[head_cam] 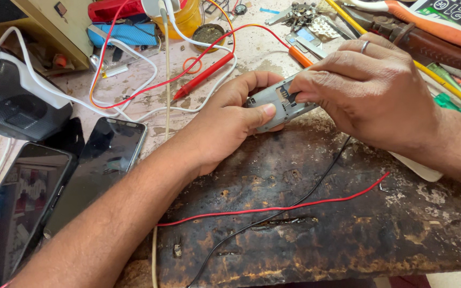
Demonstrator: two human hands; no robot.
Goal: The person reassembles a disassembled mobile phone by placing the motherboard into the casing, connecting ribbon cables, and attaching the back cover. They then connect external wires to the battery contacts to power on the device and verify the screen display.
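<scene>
A small grey mobile phone (276, 104) with its back cover off lies between both hands above a worn dark work board (316, 224). My left hand (225, 125) grips its lower end, thumb pressed along the open back. My right hand (369, 93), a ring on one finger, comes in from the right and pinches at the open compartment near the phone's top end. What the fingertips touch inside is hidden.
Two black smartphones (105, 160) (14, 213) lie at the left beside a black device (6, 101). A red probe (204, 76) with red and white wires lies behind the hands. Red and black leads (273, 209) cross the board. Tools, an orange-handled one (428, 24), crowd the back right.
</scene>
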